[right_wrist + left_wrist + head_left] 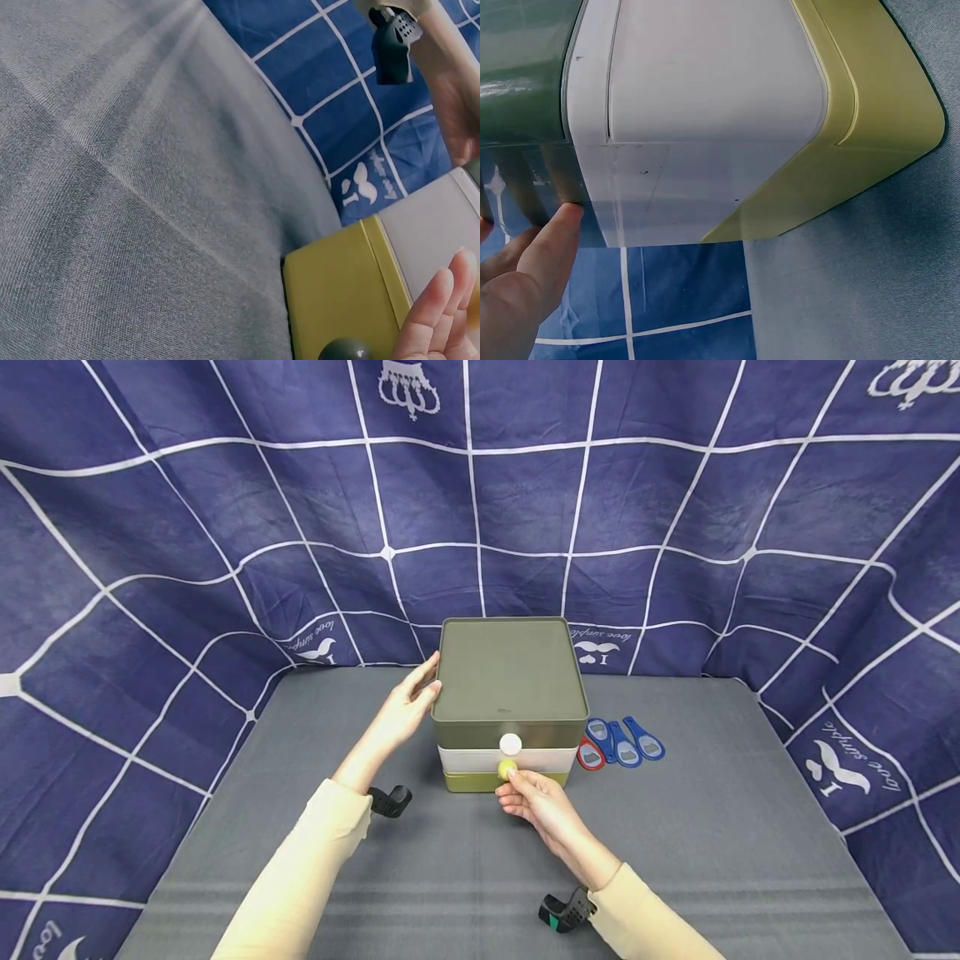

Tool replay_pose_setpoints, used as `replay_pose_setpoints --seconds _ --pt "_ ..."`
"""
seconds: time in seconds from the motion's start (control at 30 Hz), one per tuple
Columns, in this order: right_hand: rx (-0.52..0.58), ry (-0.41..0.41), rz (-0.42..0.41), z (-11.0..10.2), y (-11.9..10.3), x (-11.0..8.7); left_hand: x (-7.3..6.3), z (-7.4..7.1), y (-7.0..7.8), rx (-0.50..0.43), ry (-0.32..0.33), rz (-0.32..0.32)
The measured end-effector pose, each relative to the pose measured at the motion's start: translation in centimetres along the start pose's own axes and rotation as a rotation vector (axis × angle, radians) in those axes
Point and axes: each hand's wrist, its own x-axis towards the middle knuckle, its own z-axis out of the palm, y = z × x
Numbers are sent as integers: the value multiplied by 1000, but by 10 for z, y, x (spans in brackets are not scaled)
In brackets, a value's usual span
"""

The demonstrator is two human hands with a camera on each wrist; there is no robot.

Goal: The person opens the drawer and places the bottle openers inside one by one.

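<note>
Your right hand (538, 806) pinches the yellow knob (506, 768) of the box (510, 668), near the bench's (697, 827) back edge; your left hand (403, 710), fingers extended, touches its side. Likely you're opening the bottom drawer (463, 783): pull straight, box braced.

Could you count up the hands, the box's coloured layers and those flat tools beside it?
Hands: 2 (left hand, right hand)
Box layers: 3 (dark green layer, white layer, yellow-green layer)
Flat tools: 4 (3 blue tools, 1 red tool)
Total: 9
</note>
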Motion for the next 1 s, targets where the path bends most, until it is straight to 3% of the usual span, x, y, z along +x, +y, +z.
replay_pose_setpoints --seconds 0.57,0.8,1.0 --pt "-41 -19 34 -2 5 0 0 -1 0 6 3 9" --pt "-91 -68 94 -8 19 -6 0 -1 0 14 0 14" --pt "-29 -60 176 -14 25 -5 1 -1 0 16 -2 10"
